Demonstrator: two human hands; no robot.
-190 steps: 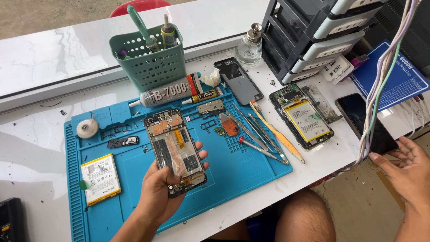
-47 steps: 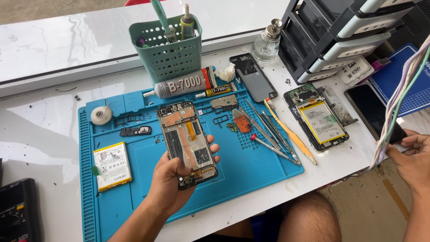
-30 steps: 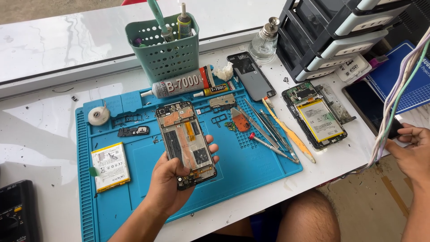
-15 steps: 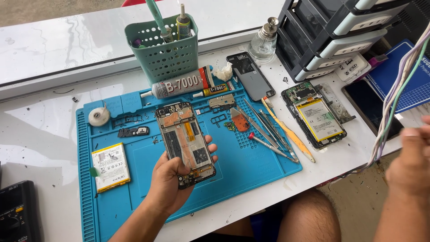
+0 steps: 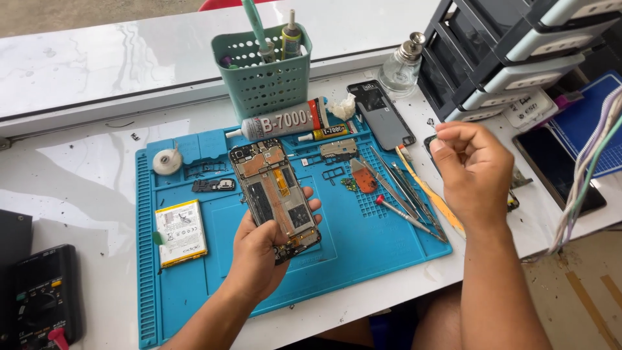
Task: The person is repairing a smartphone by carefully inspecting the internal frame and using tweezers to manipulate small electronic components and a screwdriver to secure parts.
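Holding an opened phone frame over the blue work mat, the left hand wraps its fingers around the lower half, thumb on the left edge and fingertips showing on the right edge. The frame tilts with its top toward 11 o'clock, its bare circuit board and orange flex cable facing up.

The right hand floats above the table at 3 o'clock from the frame, well apart from it. Its fingers curl in loosely with thumb and forefinger pinched together; whether anything small sits between them cannot be told.

On the mat at 9 o'clock from the frame lies a flat battery, and at 10 o'clock a small white tape roll. A grey glue tube rests at 12 o'clock, just in front of a green tool basket. At 2 o'clock from the frame a dark back cover lies beside a glass bottle. Tweezers and screwdrivers lie between the two hands. A black multimeter sits at 8 o'clock, off the mat.
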